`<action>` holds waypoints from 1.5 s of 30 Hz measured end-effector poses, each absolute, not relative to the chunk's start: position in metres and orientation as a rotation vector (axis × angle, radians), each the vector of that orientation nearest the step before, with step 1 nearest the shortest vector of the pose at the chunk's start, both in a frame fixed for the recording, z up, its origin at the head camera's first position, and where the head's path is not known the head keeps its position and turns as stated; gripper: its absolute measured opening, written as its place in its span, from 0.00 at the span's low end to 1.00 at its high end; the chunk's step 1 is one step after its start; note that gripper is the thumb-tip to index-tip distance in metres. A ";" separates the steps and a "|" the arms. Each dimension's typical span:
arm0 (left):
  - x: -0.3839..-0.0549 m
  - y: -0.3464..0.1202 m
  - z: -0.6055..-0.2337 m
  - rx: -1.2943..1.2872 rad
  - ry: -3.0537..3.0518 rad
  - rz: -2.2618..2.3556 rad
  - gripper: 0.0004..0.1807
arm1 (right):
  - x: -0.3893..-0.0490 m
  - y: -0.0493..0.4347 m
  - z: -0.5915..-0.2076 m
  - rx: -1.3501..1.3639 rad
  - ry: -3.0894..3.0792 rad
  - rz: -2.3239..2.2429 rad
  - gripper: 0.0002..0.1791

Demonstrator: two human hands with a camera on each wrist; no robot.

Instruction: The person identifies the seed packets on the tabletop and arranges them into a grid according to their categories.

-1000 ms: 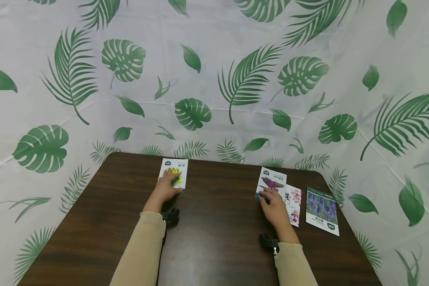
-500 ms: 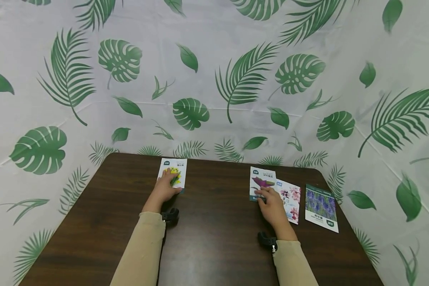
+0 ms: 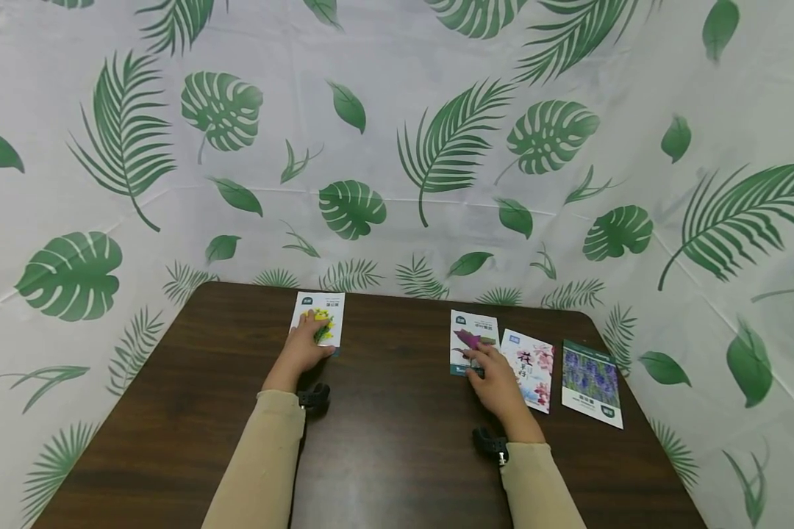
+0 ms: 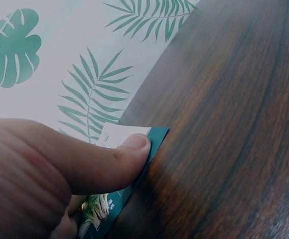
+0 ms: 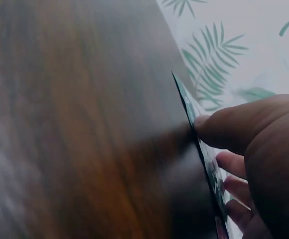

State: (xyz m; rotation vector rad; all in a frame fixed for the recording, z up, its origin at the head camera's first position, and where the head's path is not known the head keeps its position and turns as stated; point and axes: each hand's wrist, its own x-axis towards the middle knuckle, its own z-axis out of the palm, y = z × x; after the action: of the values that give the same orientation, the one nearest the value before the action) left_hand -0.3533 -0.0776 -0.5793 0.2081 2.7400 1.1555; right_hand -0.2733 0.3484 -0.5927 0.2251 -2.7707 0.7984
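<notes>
In the head view my left hand (image 3: 301,349) rests on a white card with yellow flowers (image 3: 334,305), which looks like a seed packet. Its thumb lies flat over the packet's teal near edge in the left wrist view. My right hand (image 3: 498,382) touches a similar packet with a purple flower (image 3: 476,322); thumb and fingertips press on its top face in the right wrist view. Just right of that, partly behind the hand, lies a packet with pink blossoms (image 3: 534,364). Farther right is a packet with blue-violet flower spikes (image 3: 592,378).
All the packets lie on a dark brown wooden table (image 3: 390,411). Behind it and along its sides hangs a white cloth (image 3: 397,162) printed with green leaves. A black band (image 3: 314,397) is on the left wrist, and another black band (image 3: 490,442) on the right.
My right hand has slid the purple-flower packet to the left, off the pink-blossom packet, which now shows more fully. The left hand and its packet have stayed in place.
</notes>
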 end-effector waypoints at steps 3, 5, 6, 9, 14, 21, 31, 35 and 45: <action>-0.354 -0.078 -0.580 0.217 2.736 1.147 0.41 | -0.273 0.346 -0.595 0.219 -2.801 0.804 0.24; -0.355 -0.078 -0.581 0.228 2.733 1.147 0.41 | -0.272 0.344 -0.594 0.210 -2.817 0.840 0.24; -0.355 -0.078 -0.581 0.233 2.734 1.149 0.40 | -0.271 0.343 -0.593 0.208 -2.825 0.857 0.24; -0.354 -0.079 -0.581 0.240 2.736 1.150 0.40 | -0.269 0.339 -0.591 0.203 -2.858 0.887 0.24; -0.353 -0.080 -0.582 0.242 2.723 1.150 0.40 | -0.267 0.334 -0.587 0.178 -2.906 0.884 0.25; -0.354 -0.081 -0.580 0.236 2.730 1.123 0.40 | -0.270 0.328 -0.588 0.189 -2.931 0.875 0.27; -0.353 -0.081 -0.582 0.244 2.729 1.140 0.40 | -0.268 0.322 -0.583 0.219 -2.933 0.955 0.26; -0.351 -0.080 -0.582 0.255 2.726 1.152 0.40 | -0.269 0.320 -0.583 0.216 -2.925 0.950 0.27; -0.353 -0.080 -0.579 0.266 2.727 1.141 0.41 | -0.279 0.306 -0.586 0.252 -2.905 0.956 0.27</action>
State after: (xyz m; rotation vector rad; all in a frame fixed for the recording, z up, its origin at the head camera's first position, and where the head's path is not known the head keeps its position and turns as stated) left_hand -0.3532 -0.0798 -0.5794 0.2661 2.7270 1.1407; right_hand -0.2791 0.3063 -0.5860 0.2521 -2.9046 0.9557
